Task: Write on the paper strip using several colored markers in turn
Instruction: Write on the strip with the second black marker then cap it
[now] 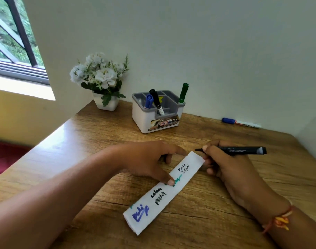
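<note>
A white paper strip [164,193] lies diagonally on the wooden table [92,133], bearing blue, black and green writing. My left hand [146,160] rests on it, thumb pressing the middle and a fingertip touching the far end. My right hand [223,164] grips an uncapped black marker [241,151], its tip pointing left just above the strip's far end. A white-and-grey organizer [157,112] behind holds a blue marker [148,101], a black marker [156,101] and a green marker [183,92].
Another blue-capped marker [240,122] lies by the wall at the back right. A pot of white flowers [101,81] stands at the back left corner. A window [13,40] is at far left. The table's left edge runs diagonally.
</note>
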Action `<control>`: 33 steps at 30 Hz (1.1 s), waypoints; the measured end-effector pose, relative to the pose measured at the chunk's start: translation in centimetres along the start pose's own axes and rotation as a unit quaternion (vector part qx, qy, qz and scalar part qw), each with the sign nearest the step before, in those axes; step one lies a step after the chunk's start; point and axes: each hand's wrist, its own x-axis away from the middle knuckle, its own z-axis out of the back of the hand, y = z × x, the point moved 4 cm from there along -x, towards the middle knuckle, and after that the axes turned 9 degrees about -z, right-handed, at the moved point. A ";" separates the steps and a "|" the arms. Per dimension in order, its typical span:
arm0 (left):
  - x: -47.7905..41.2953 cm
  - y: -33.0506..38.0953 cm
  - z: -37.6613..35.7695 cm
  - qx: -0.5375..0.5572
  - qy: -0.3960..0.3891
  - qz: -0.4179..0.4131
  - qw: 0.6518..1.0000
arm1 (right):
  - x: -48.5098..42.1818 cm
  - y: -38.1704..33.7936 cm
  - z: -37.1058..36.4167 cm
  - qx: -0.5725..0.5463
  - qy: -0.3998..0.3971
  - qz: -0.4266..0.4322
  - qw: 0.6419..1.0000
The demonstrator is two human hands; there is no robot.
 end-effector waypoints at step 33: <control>0.3 2.0 -0.3 0.652 0.301 0.043 0.694 | 0.9 -1.4 0.0 -0.059 -0.109 0.169 0.978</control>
